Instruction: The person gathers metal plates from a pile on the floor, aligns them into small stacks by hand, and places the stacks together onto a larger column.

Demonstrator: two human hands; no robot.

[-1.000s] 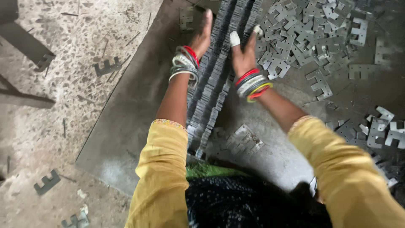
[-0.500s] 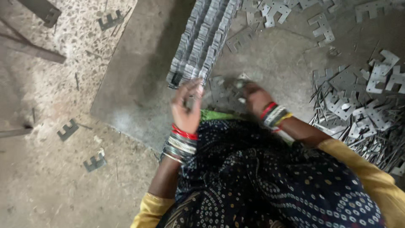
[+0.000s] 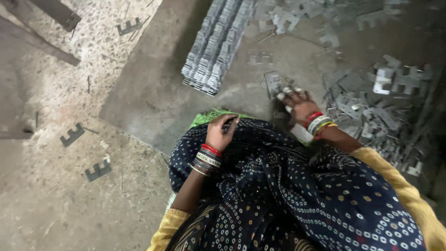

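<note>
Metal workshop: stamped plates (image 3: 214,44), scrap-strewn floor (image 3: 55,186)

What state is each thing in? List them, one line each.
left hand: curled, resting on dark dotted cloth
right hand: fingers spread on the metal sheet, grip unclear
stacked metal pieces: packed in rows
loose metal pieces: scattered

So the base here is a speckled, dusty concrete floor (image 3: 55,195) with a big flat dark grey metal sheet (image 3: 153,93) laid on it. On the sheet sits a long neat stack of grey E-shaped metal stampings (image 3: 216,46), and a loose messy heap of the same kind of grey stampings (image 3: 371,102) spreads off to the right. A few stray dark E-shaped pieces (image 3: 72,135) lie on the bare floor.
</note>
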